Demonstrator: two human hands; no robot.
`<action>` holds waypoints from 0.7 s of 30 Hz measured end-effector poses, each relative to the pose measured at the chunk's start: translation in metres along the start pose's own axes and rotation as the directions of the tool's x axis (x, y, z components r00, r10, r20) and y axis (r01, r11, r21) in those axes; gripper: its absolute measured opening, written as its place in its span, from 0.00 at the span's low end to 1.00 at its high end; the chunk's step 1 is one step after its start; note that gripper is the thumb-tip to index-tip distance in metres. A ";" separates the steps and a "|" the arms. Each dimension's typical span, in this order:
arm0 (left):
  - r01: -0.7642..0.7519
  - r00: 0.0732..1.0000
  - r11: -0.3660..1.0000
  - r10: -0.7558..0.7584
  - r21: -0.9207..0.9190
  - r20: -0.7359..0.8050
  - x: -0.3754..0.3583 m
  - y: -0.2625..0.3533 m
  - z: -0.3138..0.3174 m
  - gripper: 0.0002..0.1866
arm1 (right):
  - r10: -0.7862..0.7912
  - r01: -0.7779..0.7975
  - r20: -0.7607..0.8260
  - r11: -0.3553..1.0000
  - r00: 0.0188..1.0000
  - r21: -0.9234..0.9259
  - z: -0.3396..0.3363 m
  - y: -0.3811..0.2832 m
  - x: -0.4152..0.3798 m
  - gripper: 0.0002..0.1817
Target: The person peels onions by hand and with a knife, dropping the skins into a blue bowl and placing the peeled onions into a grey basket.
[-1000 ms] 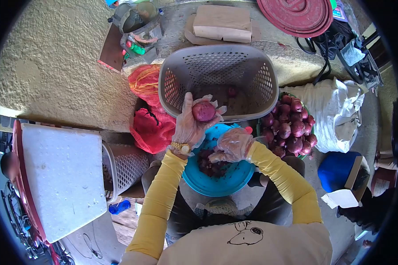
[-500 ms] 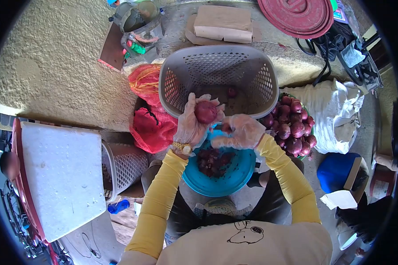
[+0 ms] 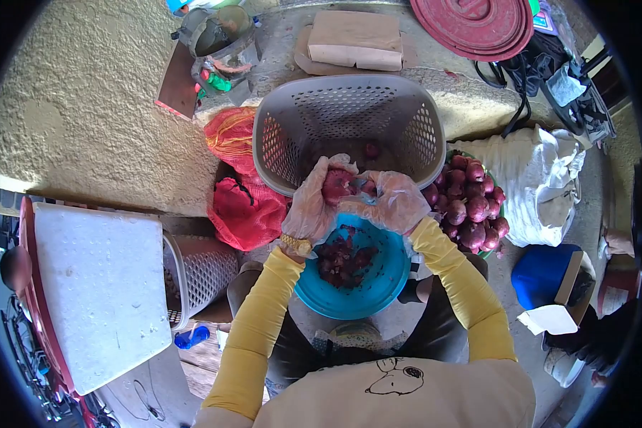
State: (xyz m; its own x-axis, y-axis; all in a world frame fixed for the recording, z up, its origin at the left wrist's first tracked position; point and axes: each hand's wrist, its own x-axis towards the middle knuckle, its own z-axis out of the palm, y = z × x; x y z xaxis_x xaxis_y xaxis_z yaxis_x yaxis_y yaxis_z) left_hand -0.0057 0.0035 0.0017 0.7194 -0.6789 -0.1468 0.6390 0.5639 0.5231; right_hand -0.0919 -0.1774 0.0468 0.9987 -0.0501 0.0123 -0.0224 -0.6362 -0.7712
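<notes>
My left hand (image 3: 311, 207), in a clear plastic glove, is closed around a red onion (image 3: 337, 187). Against the onion's right side is my gloved right hand (image 3: 401, 202), its fingers bent and pinched on a small dark reddish thing (image 3: 368, 187); I cannot tell what that is. Both hands are over the near rim of a grey perforated basket (image 3: 349, 84), which has a few onions on its floor. Just below them is a turquoise basin (image 3: 389, 289) holding dark red onion skins (image 3: 344, 262).
Many red onions (image 3: 472, 203) are heaped at the right beside a white sack (image 3: 542, 175). Left of the basket lies a red mesh bag (image 3: 246, 210). A white foam box lid (image 3: 100, 285) and a second perforated basket (image 3: 205, 267) stand farther left. Behind, a cardboard box (image 3: 355, 39) rests on the ledge.
My right hand has moved up and in to the onion, its fingers now against it. The left hand has turned the onion slightly toward the right hand.
</notes>
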 end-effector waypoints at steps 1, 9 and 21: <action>-0.001 1.000 1.000 0.001 0.013 -0.009 0.000 0.000 0.001 0.22 | -0.001 0.001 -0.001 1.000 1.000 0.000 0.000 0.000 0.001 0.43; -0.013 0.999 0.999 0.011 0.039 0.046 -0.001 0.002 0.002 0.22 | 0.058 -0.057 0.051 0.998 0.997 -0.031 0.001 -0.002 0.002 0.42; -0.144 0.989 0.900 0.122 0.412 0.079 0.001 0.002 0.001 0.22 | 0.063 -0.070 0.063 0.991 0.996 0.116 0.004 -0.001 0.001 0.34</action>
State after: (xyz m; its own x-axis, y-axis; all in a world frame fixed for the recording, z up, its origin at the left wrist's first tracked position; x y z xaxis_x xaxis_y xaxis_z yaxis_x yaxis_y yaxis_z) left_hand -0.0046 0.0035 0.0033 0.7682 -0.6401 -0.0152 0.3593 0.4112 0.8378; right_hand -0.0902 -0.1740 0.0447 0.9962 -0.0416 -0.0762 -0.0866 -0.5378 -0.8386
